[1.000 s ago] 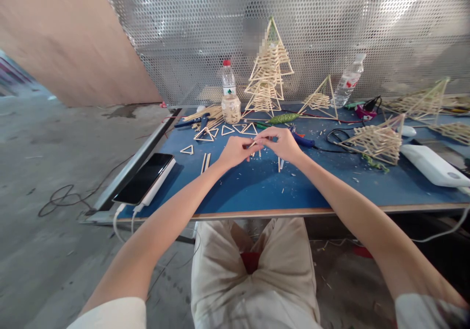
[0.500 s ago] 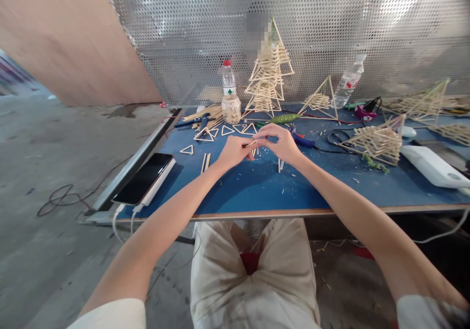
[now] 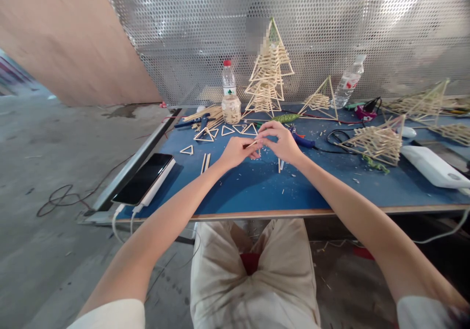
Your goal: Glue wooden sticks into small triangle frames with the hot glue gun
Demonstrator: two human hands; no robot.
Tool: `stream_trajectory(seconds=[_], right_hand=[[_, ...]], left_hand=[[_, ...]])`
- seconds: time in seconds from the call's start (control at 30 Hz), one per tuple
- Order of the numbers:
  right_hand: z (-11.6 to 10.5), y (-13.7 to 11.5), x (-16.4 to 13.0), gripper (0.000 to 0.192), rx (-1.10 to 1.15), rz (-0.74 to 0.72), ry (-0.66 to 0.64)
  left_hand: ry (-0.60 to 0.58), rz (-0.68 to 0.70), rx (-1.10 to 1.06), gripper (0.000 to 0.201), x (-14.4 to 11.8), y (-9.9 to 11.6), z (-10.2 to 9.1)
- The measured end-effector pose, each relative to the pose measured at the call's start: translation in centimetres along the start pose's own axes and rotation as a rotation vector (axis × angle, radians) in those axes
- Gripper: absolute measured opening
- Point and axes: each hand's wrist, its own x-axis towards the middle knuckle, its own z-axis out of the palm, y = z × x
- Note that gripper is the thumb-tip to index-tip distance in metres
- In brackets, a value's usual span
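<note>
Both hands meet just above the blue table [image 3: 257, 192]: the left hand [image 3: 237, 151] pinches a thin wooden stick [image 3: 251, 144], and the right hand [image 3: 282, 143] closes on its far end. Beyond them lie small stick triangles [image 3: 227, 130], then the tall stick tower [image 3: 269, 74]. They seem mid-joining; steady alignment matters next.

- The left hand [image 3: 237, 151] and right hand [image 3: 281, 143] meet just above the blue table [image 3: 238, 187] at the centre of the frame, both pinching a thin wooden stick [image 3: 252, 143] between their fingertips.
- Flat stick triangles [image 3: 227, 130] lie just beyond the hands.
- A tall stick tower [image 3: 267, 74] stands at upper centre, beside a red-capped bottle [image 3: 228, 78] and a jar of sticks [image 3: 231, 108].
- A phone [image 3: 144, 177] rests at the table's left edge.
- Stick pyramids [image 3: 378, 140] sit to the right.
</note>
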Motion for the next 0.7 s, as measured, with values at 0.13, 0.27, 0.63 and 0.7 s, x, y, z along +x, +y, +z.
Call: stream_trajectory(seconds=[0.13,0.27,0.63,0.7], right_hand=[[-0.4,0.4,0.1,0.01,-0.025,-0.066,-0.015],[-0.7,0.8,0.1,0.01,-0.023,-0.096,-0.045],[-0.4,1.0,-0.1,0.01,0.042,-0.028,-0.118],[-0.3,1.0,-0.1,0.011,0.053,-0.025,-0.122]], left_hand=[[-0.014,0.032,0.013,0.061,0.0,0.2,-0.3],[-0.023,-0.018,-0.038,0.065,0.0,-0.1,-0.4],[0.009,0.004,-0.141,0.056,0.2,-1.3,0.4],[0.009,-0.018,-0.182,0.059,0.2,-1.3,0.6]])
